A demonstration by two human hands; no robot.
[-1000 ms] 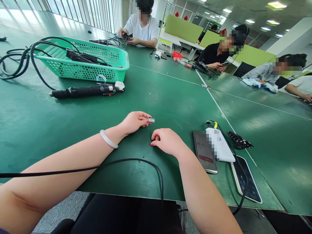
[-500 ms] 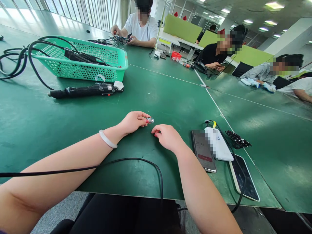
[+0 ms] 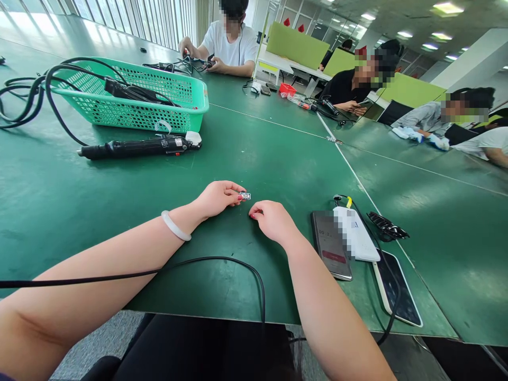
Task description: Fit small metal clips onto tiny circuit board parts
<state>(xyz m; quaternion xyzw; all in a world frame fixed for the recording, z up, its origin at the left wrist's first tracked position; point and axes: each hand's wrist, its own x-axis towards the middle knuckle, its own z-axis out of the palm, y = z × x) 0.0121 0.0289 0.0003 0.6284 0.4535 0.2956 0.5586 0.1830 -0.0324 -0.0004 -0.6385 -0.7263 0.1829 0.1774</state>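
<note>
Between thumb and fingers, my left hand pinches a small silvery, clear-looking piece just above the green tabletop. It is too small for me to name its kind. My right hand is close by on the right, apart from that piece. Its thumb and forefinger are pressed together, and the other fingers are curled out of sight beneath. Whether anything lies in that pinch I cannot make out. A black cable crosses my left forearm and drops over the table's front edge.
A black electric screwdriver lies before a green plastic basket with cables. Right of my right arm are a phone, a white power bank, a second phone and a black bundle. Several people sit around the table.
My right hand has shifted very slightly up, and its thumb and forefinger have come closer together. My left hand keeps its pinch in the same place.
</note>
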